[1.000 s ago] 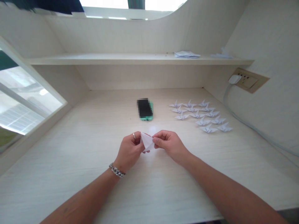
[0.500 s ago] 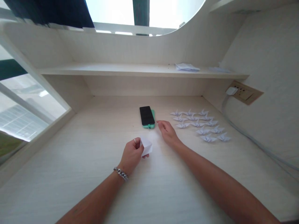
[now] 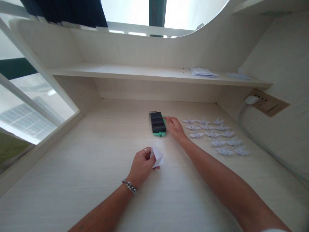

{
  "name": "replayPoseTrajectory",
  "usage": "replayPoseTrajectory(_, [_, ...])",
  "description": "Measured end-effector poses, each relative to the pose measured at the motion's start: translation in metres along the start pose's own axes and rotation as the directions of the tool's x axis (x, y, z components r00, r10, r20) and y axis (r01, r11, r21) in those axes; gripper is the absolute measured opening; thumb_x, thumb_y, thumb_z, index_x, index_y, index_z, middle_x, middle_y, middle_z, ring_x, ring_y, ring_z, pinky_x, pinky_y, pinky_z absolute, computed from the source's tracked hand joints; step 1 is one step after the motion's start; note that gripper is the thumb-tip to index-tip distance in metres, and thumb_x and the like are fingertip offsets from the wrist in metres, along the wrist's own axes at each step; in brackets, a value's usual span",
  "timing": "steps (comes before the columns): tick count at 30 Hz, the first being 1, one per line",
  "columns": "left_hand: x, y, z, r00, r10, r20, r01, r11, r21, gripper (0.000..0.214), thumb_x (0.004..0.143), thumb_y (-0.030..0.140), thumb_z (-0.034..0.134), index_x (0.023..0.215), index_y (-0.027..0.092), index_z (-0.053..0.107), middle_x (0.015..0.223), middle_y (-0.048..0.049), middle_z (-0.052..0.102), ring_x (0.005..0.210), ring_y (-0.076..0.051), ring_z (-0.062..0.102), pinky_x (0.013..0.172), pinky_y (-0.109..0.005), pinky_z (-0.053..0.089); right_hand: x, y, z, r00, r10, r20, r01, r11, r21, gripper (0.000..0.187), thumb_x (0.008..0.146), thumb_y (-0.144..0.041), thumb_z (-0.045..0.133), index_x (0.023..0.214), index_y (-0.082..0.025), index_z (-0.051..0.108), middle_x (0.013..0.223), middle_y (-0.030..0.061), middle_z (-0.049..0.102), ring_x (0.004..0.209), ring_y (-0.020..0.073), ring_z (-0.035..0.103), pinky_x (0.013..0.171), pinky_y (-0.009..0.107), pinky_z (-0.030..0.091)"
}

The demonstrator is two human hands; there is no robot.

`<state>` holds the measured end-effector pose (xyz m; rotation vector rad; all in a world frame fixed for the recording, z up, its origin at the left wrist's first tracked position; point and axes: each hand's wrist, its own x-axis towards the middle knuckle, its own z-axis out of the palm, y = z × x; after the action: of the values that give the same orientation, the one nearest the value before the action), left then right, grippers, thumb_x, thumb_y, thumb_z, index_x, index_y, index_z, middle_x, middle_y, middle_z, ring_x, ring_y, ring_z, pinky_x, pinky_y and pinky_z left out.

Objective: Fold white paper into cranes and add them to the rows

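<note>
Two hands: left point(image 3: 142, 165) pinches paper point(image 3: 158, 157), right point(image 3: 175, 127) touches phone point(image 3: 157, 123).

Left hand point(image 3: 142, 166) sits just below centre frame, knuckles up, fingers curled in, thumb and fingertips pinched tight. Its forearm point(image 3: 103, 211) comes in from the bottom edge, angled up to the right. Right hand point(image 3: 175, 127) is further out, just above centre, palm down, fingers loosely extended and pointing left. That arm point(image 3: 229, 190) stretches almost straight from the lower right corner.

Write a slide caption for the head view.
Left hand holds a folded white paper while the right hand touches a green-cased phone beside rows of paper cranes on a desk.
</note>
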<state>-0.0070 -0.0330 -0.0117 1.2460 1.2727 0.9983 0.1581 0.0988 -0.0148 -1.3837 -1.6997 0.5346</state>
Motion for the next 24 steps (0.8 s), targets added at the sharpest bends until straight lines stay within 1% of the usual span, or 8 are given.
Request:
replayPoseTrajectory(1, [0.0, 0.001, 0.0, 1.0, 0.002, -0.014, -0.002, 1.0, -0.002, 0.017, 0.073, 0.032, 0.061, 0.064, 0.017, 0.059, 0.051, 0.0025, 0.062, 0.046, -0.012, 0.057, 0.044, -0.02, 0.042, -0.015, -0.005, -0.005, 1.0, 0.018, -0.007, -0.017, 0.994, 0.106, 0.05, 0.095, -0.051, 0.033, 0.105, -0.018, 0.069, 0.111, 0.01, 0.068, 0.105, 0.0219, 0.06, 0.09, 0.034, 0.045])
replayPoseTrajectory(3, [-0.001, 0.002, 0.001, 0.999, 0.009, -0.041, -0.01, 1.0, -0.021, 0.015, 0.073, 0.031, 0.062, 0.068, 0.016, 0.06, 0.052, 0.0022, 0.063, 0.045, -0.012, 0.057, 0.044, -0.02, 0.042, -0.049, -0.018, -0.015, 0.978, 0.07, 0.195, -0.129, 0.942, 0.311, 0.047, 0.091, -0.054, 0.042, 0.102, -0.017, 0.069, 0.101, 0.0088, 0.07, 0.083, 0.0185, 0.064, 0.075, 0.032, 0.049])
replayPoseTrajectory(5, [-0.003, 0.004, 0.003, 0.998, 0.029, -0.059, -0.031, 0.999, -0.04, 0.014, 0.073, 0.03, 0.063, 0.073, 0.016, 0.062, 0.054, 0.0017, 0.064, 0.046, -0.013, 0.058, 0.045, -0.021, 0.043, -0.083, -0.03, -0.021, 0.934, 0.065, 0.352, -0.215, 0.888, 0.407, 0.04, 0.088, -0.051, 0.052, 0.099, -0.017, 0.07, 0.092, 0.007, 0.07, 0.077, 0.0167, 0.063, 0.069, 0.029, 0.049])
replayPoseTrajectory(7, [-0.005, 0.006, 0.005, 0.996, 0.068, -0.062, -0.071, 0.997, -0.038, 0.015, 0.074, 0.03, 0.064, 0.076, 0.016, 0.063, 0.055, 0.0013, 0.065, 0.048, -0.013, 0.059, 0.046, -0.021, 0.044, -0.109, -0.04, -0.024, 0.921, 0.073, 0.383, -0.262, 0.844, 0.469, 0.031, 0.083, -0.045, 0.061, 0.094, -0.018, 0.071, 0.083, 0.0047, 0.07, 0.075, 0.0155, 0.062, 0.068, 0.028, 0.049])
replayPoseTrajectory(9, [-0.008, 0.008, 0.007, 0.993, 0.109, -0.049, -0.111, 0.993, -0.032, 0.014, 0.075, 0.03, 0.064, 0.076, 0.016, 0.064, 0.056, 0.0012, 0.065, 0.049, -0.014, 0.06, 0.046, -0.021, 0.045, -0.124, -0.046, -0.025, 0.926, 0.125, 0.356, -0.317, 0.77, 0.555, 0.028, 0.077, -0.041, 0.069, 0.093, -0.018, 0.071, 0.08, 0.0035, 0.07, 0.07, 0.0145, 0.062, 0.065, 0.028, 0.049])
replayPoseTrajectory(13, [-0.012, 0.008, 0.009, 0.986, 0.17, -0.001, -0.17, 0.985, -0.029, 0.014, 0.073, 0.028, 0.068, 0.079, 0.016, 0.066, 0.067, -0.0015, 0.07, 0.059, -0.015, 0.064, 0.053, -0.022, 0.048, -0.129, -0.048, -0.026, 0.92, 0.237, 0.314, -0.391, 0.633, 0.668, 0.028, 0.066, -0.038, 0.078, 0.084, -0.017, 0.072, 0.071, 0.0023, 0.069, 0.062, 0.013, 0.06, 0.061, 0.028, 0.049])
replayPoseTrajectory(17, [-0.014, 0.01, 0.007, 0.976, 0.212, 0.038, -0.211, 0.977, -0.034, 0.021, 0.07, 0.028, 0.073, 0.084, 0.014, 0.068, 0.072, -0.0035, 0.072, 0.063, -0.016, 0.066, 0.057, -0.023, 0.05, -0.13, -0.044, -0.03, 0.902, 0.254, 0.349, -0.432, 0.525, 0.733, 0.027, 0.062, -0.035, 0.082, 0.078, -0.017, 0.072, 0.067, -0.0001, 0.068, 0.059, 0.0109, 0.059, 0.061, 0.027, 0.05])
replayPoseTrajectory(24, [-0.017, 0.014, 0.012, 0.987, 0.138, 0.077, -0.139, 0.99, 0.005, 0.021, 0.076, 0.031, 0.068, 0.085, 0.013, 0.066, 0.062, -0.0027, 0.07, 0.052, -0.014, 0.063, 0.047, -0.021, 0.045, -0.134, -0.04, -0.03, 0.888, 0.263, 0.376, -0.459, 0.501, 0.733, 0.031, 0.061, -0.039, 0.082, 0.08, -0.017, 0.07, 0.068, 0.0005, 0.068, 0.059, 0.0123, 0.061, 0.06, 0.029, 0.051])
